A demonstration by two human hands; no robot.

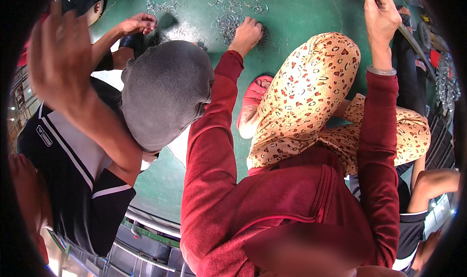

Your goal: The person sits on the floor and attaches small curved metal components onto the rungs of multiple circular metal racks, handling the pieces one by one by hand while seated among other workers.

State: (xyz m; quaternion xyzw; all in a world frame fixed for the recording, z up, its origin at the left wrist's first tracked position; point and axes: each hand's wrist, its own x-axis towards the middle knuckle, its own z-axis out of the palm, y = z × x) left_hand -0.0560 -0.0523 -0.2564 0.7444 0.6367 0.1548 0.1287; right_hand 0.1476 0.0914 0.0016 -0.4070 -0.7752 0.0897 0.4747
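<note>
My left hand point(247, 35) reaches down to a heap of small bent metal wire hooks point(228, 24) on the green floor. Its fingers are curled in at the heap's right edge, and their tips are hidden from above. My right hand point(382, 15) is raised at the upper right, a bracelet round its wrist. Thumb and fingers are closed together near the top edge, beside a long grey metal bar point(415, 44) that slants down to the right. What they pinch, if anything, cannot be made out.
More loose hooks point(168, 5) lie scattered at the upper left. A person in a dark grey cap point(165, 92) sits close on my left, with a hand point(141, 22) over the hooks. Another person's blurred arm point(63, 58) is raised at far left. Shiny metal pieces point(445, 77) hang at far right.
</note>
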